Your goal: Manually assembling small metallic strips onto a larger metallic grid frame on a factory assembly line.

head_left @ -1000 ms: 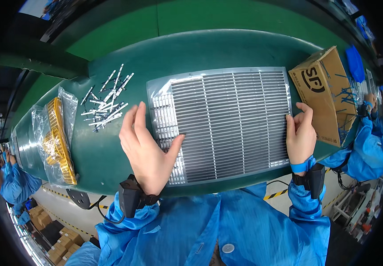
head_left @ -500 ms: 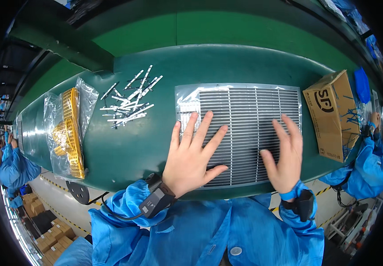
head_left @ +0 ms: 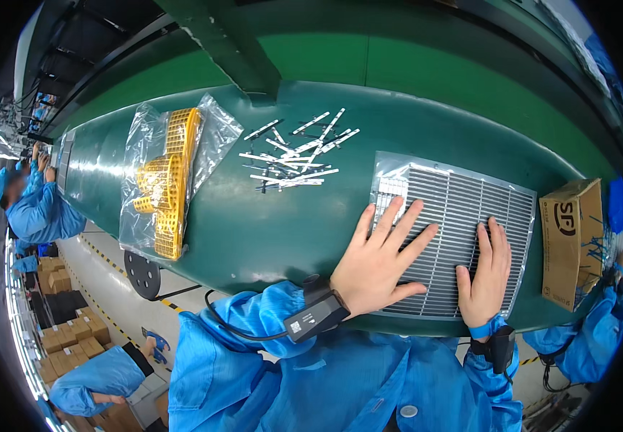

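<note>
A flat sheet of narrow dark strips with pale lines between them (head_left: pixel 452 248), set on a clear plastic film, lies on the green bench at the right of centre. My left hand (head_left: pixel 375 265) rests over its left part, fingers spread wide, holding nothing. On the right half, my right hand (head_left: pixel 486 281) lies with its fingers stretched out close together and the thumb apart; it grips nothing either. A small white printed patch (head_left: pixel 391 189) shows at the sheet's left end, just beyond my left fingertips. Left of the sheet, several loose black-and-white strips (head_left: pixel 301 155) lie in a scattered pile.
Yellow mesh plastic parts (head_left: pixel 175 183) in clear bags lie on the bench (head_left: pixel 283 230) further left. A cardboard box (head_left: pixel 562 245) with blue ties stands at the right end. One co-worker (head_left: pixel 34 205) is at the far left, another (head_left: pixel 585 324) at the right.
The view has swung left, so the bench items appear further right. My right hand's fingers have drawn together and it sits slightly further left on the sheet. My left hand stays spread there.
</note>
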